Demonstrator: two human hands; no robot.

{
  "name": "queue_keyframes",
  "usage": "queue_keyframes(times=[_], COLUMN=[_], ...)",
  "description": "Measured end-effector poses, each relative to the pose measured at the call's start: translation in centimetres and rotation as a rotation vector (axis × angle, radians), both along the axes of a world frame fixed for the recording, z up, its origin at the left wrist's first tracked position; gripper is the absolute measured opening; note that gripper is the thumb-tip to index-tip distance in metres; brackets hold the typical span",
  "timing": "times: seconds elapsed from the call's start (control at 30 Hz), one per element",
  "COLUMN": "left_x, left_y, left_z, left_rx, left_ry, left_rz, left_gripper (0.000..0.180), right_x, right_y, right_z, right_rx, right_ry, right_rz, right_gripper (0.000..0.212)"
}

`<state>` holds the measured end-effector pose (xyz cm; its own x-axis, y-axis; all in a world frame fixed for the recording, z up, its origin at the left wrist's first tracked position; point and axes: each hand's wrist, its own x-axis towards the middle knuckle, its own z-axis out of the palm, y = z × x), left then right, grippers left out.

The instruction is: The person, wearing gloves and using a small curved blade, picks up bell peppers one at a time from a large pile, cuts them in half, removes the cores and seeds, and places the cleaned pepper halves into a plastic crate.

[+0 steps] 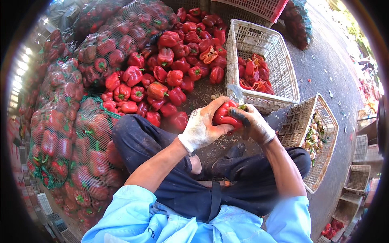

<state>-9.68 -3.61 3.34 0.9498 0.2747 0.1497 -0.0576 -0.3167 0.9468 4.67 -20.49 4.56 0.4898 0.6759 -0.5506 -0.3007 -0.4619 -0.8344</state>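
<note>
My left hand, in a white work glove, wraps around a red bell pepper held above my crossed legs. Against the pepper's stem end, my right hand is closed, its glove dark at the thumb and fingers. A curved, greyish knife blade sticks up between the pepper and the right hand's fingertips; its handle is hidden in that hand. Beyond my hands lies a big heap of whole red peppers, with one cut-open orange-red pepper on it.
Mesh sacks full of peppers crowd the left side. A dirty white crate with red pepper pieces stands ahead right; a tilted crate nearer me holds pale cores and green stems. More crates line the far right.
</note>
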Motion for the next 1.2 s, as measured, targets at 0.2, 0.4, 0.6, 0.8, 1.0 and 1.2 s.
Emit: queue_keyframes(times=[0.2,0.4,0.6,0.8,1.0,1.2], left_x=[0.5,2.4,2.3,2.4,2.2,2.6], left_y=[0.5,-0.9,-2.6,-3.0,-3.1,-3.0], left_z=[-0.7,-4.6,-3.3,-2.4,-2.5,-4.1], left_rx=[-0.533,-0.807,-0.682,-0.711,-0.795,-0.658], left_ry=[0.012,0.044,-0.069,-0.083,-0.099,-0.125], left_rz=[-0.059,-0.013,0.118,0.169,0.195,0.267], left_gripper=[0.059,0.033,0.031,0.031,0.030,0.029], right_x=[-0.4,-1.2,-2.4,-2.2,-2.0,-0.5], right_y=[0.1,0.3,0.0,0.2,-0.3,-1.3], right_z=[2.1,-0.9,-0.3,-0.8,-1.0,-1.2], right_rx=[0.160,0.190,0.431,0.388,0.244,0.299], right_ry=[-0.050,-0.093,0.018,0.016,-0.016,0.293], right_rz=[-0.008,0.031,-0.068,-0.114,-0.112,-0.182], right_gripper=[0.041,0.038,0.040,0.039,0.040,0.042])
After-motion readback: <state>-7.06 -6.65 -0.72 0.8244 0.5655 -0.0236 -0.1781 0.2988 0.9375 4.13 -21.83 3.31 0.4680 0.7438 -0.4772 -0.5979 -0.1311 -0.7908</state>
